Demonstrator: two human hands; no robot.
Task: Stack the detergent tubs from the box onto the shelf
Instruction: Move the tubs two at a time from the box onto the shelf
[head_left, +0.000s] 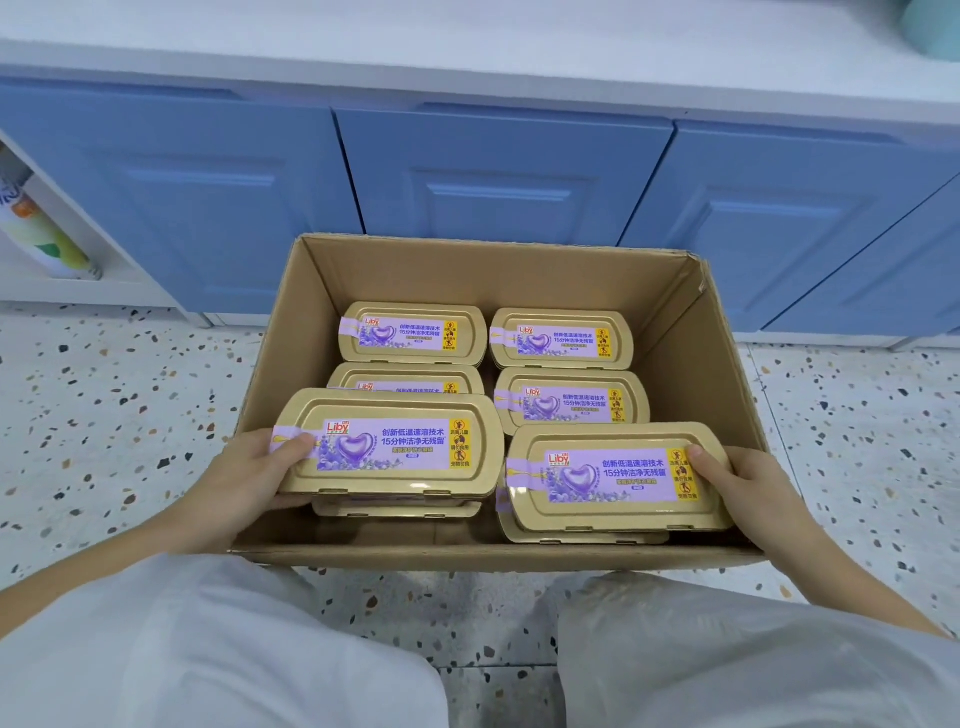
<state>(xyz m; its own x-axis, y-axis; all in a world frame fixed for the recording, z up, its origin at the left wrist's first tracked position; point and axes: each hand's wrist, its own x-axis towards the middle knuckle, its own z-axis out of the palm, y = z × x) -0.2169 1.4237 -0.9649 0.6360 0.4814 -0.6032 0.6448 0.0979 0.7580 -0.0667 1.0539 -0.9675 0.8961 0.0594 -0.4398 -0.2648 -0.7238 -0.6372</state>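
Open cardboard box (691, 364) on speckled floor (104, 415), in front of blue cabinet doors (498, 182); white counter (467, 41) above. Gold detergent tubs fill the box in two columns, more beneath. Left hand (260, 475) clasps the near left tub (389, 441) by its left end, thumb on lid. Right hand (737, 480) clasps the near right tub (613, 475) by its right end. Both sit higher than neighbours.
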